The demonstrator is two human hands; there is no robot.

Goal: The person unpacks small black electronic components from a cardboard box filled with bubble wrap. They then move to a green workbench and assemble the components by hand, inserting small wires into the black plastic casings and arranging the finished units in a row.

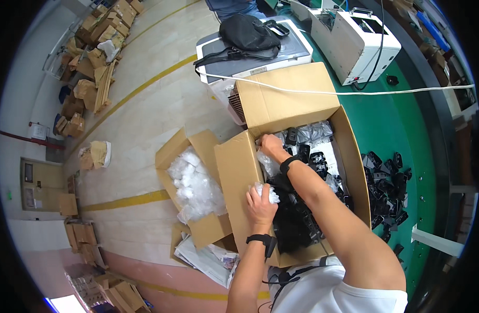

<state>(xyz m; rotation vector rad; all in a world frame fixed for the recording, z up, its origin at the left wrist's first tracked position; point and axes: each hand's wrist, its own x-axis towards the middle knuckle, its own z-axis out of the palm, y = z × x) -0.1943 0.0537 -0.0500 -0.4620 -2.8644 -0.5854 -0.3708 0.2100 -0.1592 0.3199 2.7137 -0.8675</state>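
A large open cardboard box [354, 164] stands in front of me. Inside lie black plastic parts [318, 163], clear plastic bags [313, 131] and a black plastic bag [291, 221]. My left hand [261, 209] is closed around a crumpled clear plastic bag [272, 193] at the box's left flap. My right hand [272, 146] reaches into the far left corner of the box, its fingers curled down beside clear plastic. What those fingertips hold is hidden.
Left of the box, a smaller carton [171, 148] holds crumpled clear plastic, with a carton of flattened plastic sheets [198, 255] nearer me. Black parts [388, 193] are heaped on the green table [417, 135]. A white cable [385, 93] crosses beyond the box. A black backpack [250, 36] lies on a bin.
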